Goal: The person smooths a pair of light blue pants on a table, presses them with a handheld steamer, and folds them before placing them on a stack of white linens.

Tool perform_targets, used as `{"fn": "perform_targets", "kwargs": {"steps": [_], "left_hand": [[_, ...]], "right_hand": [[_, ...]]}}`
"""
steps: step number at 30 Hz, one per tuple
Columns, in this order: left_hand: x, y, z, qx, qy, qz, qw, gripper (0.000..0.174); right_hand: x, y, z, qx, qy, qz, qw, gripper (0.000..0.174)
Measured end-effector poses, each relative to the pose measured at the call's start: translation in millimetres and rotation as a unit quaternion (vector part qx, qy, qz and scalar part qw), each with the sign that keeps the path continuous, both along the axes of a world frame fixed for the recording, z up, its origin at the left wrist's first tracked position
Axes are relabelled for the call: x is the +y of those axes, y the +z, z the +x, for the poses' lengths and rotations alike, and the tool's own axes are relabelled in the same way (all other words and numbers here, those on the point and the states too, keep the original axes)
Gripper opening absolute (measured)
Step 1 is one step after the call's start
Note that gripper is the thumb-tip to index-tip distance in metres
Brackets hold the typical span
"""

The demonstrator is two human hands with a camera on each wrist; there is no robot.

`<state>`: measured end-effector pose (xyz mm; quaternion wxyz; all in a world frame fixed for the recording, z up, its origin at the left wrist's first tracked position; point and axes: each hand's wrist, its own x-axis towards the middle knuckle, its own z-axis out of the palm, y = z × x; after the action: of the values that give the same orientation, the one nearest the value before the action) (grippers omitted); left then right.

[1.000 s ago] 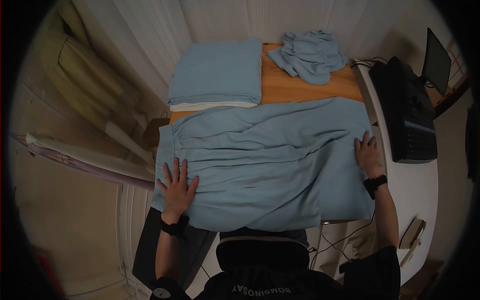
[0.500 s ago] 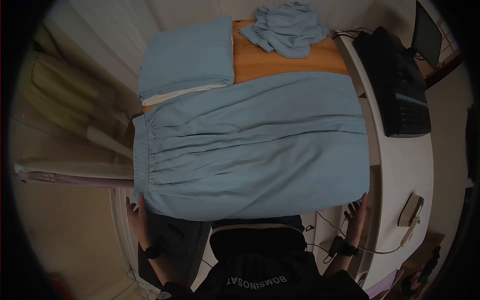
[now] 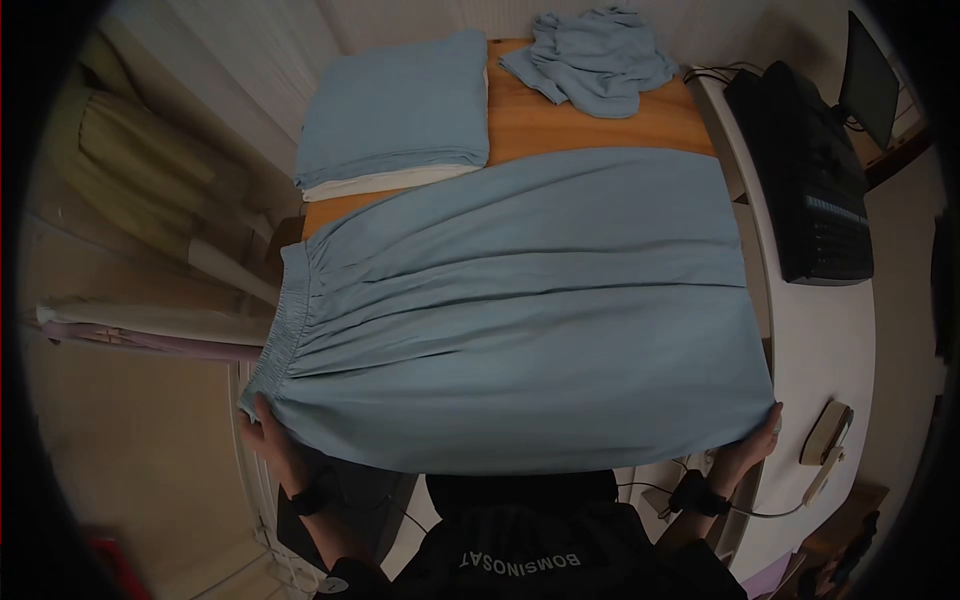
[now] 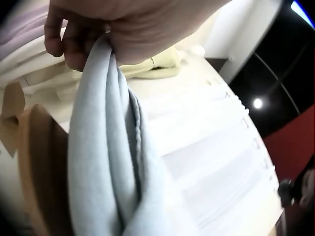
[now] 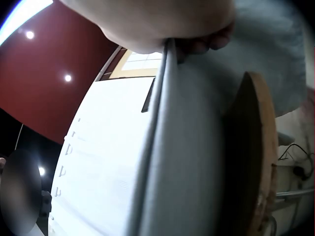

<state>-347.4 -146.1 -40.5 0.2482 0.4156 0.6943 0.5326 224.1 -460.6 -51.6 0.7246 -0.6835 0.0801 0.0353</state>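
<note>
A light blue garment [image 3: 520,300] with a gathered elastic waistband [image 3: 290,310] lies spread across the wooden table, its near edge lifted toward the person. The left hand [image 3: 273,446] pinches the waistband's near corner; in the left wrist view the hand [image 4: 123,29] grips the folded cloth [image 4: 93,137] between thumb and curled fingers. At the opposite near corner the right hand [image 3: 750,450] holds the edge, and the right wrist view shows that hand [image 5: 162,19] pinching the cloth [image 5: 182,137], which hangs down beside the table's edge.
Folded blue fabric [image 3: 400,105] lies at the table's back left, over a cream layer. A crumpled blue cloth [image 3: 595,60] is at the back. On the right, a white desk [image 3: 805,330] carries a black device [image 3: 810,190]. Clothes [image 3: 140,170] hang at left.
Both hands have gone from lying flat on the garment to its near corners and now grip them. The near edge is raised and drawn toward the person, and the waistband slants outward.
</note>
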Motion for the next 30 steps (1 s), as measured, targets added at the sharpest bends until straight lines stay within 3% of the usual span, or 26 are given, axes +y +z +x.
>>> {"fn": "perform_targets", "kwargs": {"steps": [2, 3, 5, 9, 13, 14, 16, 18, 19, 20, 21, 22, 23, 24, 25, 27, 28, 30], "left_hand": [[-2, 25, -13, -0.050, -0.034, -0.014, 0.998, 0.036], [3, 30, -35, -0.136, -0.058, -0.019, 0.989, 0.036], [16, 37, -57, -0.264, -0.131, -0.010, 0.956, 0.037], [70, 34, -61, -0.340, -0.129, 0.049, 0.930, 0.041], [139, 32, -21, -0.257, -0.106, 0.034, 0.960, 0.057], [168, 13, -27, -0.251, -0.122, 0.006, 0.960, 0.062], [185, 0, -22, -0.249, -0.135, -0.018, 0.959, 0.068], [172, 6, 23, -0.145, -0.149, -0.059, 0.976, 0.078], [175, -2, 17, -0.145, -0.149, -0.057, 0.976, 0.078], [178, -16, 7, -0.029, -0.175, -0.118, 0.977, 0.082], [181, -31, -2, 0.088, -0.199, -0.177, 0.960, 0.087], [177, -31, -3, 0.087, -0.199, -0.180, 0.959, 0.087], [169, -26, -6, 0.025, -0.247, -0.219, 0.944, 0.089], [159, -20, -8, -0.036, -0.293, -0.256, 0.921, 0.091], [152, -13, -9, -0.036, -0.292, -0.261, 0.919, 0.091], [144, -4, -6, -0.189, -0.204, -0.377, 0.883, 0.087], [146, -11, -11, -0.187, -0.213, -0.382, 0.879, 0.087], [162, -33, -36, -0.290, -0.220, -0.386, 0.848, 0.076]], "right_hand": [[10, 37, -12, -0.004, -0.065, -0.053, 0.996, 0.052], [16, 56, -11, -0.001, -0.065, -0.054, 0.996, 0.052], [29, 81, -7, 0.008, 0.036, 0.042, 0.998, 0.045], [67, 81, 59, -0.025, 0.116, 0.067, 0.991, 0.036], [178, 69, 127, -0.064, 0.109, 0.003, 0.992, 0.040], [200, 63, 153, -0.067, 0.182, -0.070, 0.978, 0.043], [233, 46, 187, -0.075, 0.318, -0.216, 0.920, 0.050], [261, 24, 186, -0.128, 0.356, -0.222, 0.898, 0.058], [268, 0, 216, -0.122, 0.386, -0.345, 0.847, 0.060], [270, -7, 212, -0.122, 0.386, -0.345, 0.847, 0.060], [269, -15, 208, -0.225, 0.379, -0.390, 0.809, 0.059], [266, -20, 202, -0.323, 0.368, -0.432, 0.757, 0.057], [261, -18, 196, -0.322, 0.370, -0.437, 0.754, 0.057], [253, -15, 191, -0.341, 0.376, -0.476, 0.718, 0.056], [246, -14, 186, -0.359, 0.379, -0.513, 0.681, 0.055], [228, -19, 180, -0.365, 0.378, -0.524, 0.670, 0.058], [215, -18, 178, -0.372, 0.371, -0.535, 0.661, 0.061], [196, -7, 161, -0.227, 0.411, -0.465, 0.750, 0.073]]}}
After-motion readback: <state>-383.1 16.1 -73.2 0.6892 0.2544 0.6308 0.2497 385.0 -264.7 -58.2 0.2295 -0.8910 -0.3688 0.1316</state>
